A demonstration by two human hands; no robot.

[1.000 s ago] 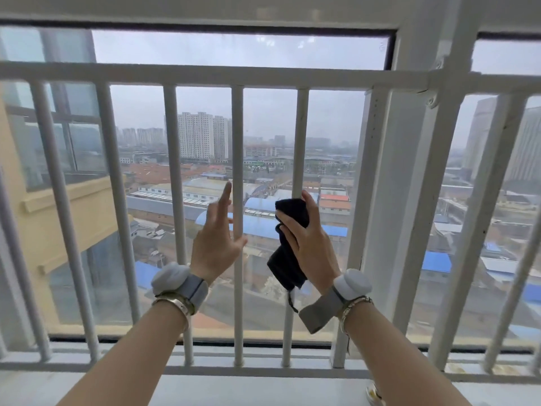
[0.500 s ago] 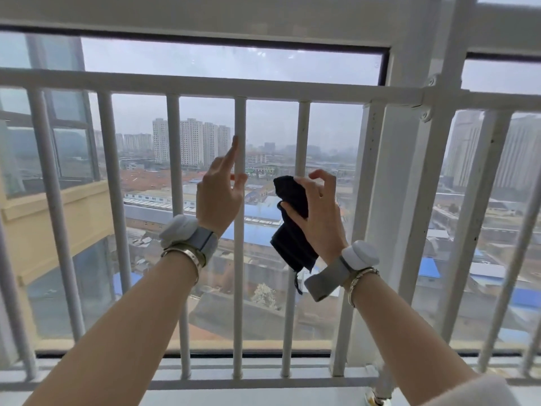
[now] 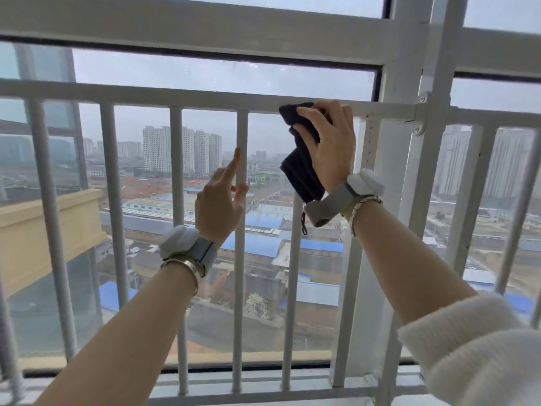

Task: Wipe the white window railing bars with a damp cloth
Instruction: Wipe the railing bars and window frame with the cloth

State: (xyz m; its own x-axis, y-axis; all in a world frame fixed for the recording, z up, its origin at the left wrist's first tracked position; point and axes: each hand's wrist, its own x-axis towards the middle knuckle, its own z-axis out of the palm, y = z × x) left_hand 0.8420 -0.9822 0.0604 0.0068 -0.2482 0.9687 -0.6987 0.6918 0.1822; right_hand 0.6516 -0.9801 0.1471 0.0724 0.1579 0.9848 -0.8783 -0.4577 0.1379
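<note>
The dark cloth [image 3: 300, 162] sits upper centre-right of the frame, bunched in the right hand [image 3: 328, 148], fingers curled round it and pressing its top fold against the top rail [image 3: 175, 96] of the white railing, right where a vertical bar [image 3: 292, 273] meets that rail. The rest of the cloth hangs down over the bar, a small cord loop dangling below.

The left hand [image 3: 219, 200] is mid-frame, holding nothing, fingers straight and loose, its forefinger up beside the neighbouring bar [image 3: 242, 259]; whether it touches, I can't tell.

How far along? Hard to call: no wet streaks or dirt show on the white paint, so nothing marks any bar as done. Judging by the cloth's place at the very top of one bar, this looks like the start of a stroke, with the bars to the left [image 3: 117, 200] and those at the far right [image 3: 468, 200] probably left to do.

Around it: the thick white window post [image 3: 409, 171] with its bracket [image 3: 420, 126] stands just right of the cloth hand, a snag for sideways wiping. Wrist bands and bangles ride both wrists; a fluffy white sleeve [image 3: 474, 356] fills the lower right. Beyond the glass, a hazy city.
</note>
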